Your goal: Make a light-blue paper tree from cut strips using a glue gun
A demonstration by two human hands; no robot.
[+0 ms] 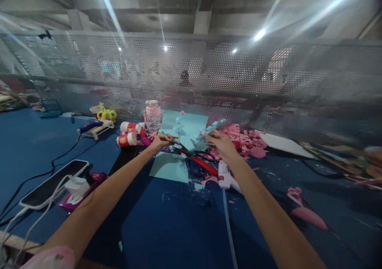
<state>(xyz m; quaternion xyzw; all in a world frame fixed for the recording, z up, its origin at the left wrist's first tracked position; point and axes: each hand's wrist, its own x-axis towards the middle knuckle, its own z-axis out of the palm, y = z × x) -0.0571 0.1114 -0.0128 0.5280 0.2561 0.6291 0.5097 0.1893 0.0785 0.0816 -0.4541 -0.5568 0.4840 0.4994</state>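
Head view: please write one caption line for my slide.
Left hand and right hand reach over light blue paper sheets beside pink paper scraps on a blue table.

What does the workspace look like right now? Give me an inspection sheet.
Surface: blue table, littered with paper scraps.
Job's things: light blue paper under both hands; scissors between them.
Clutter: pink paper cutouts, white glue gun, pink-lidded jar, two red-and-white tubes, phone.
Hands: left hand at the scissors; right hand on the paper; grip unclear.
Cables: black cable; white charger lead.
Surroundings: perforated metal screen behind the table.
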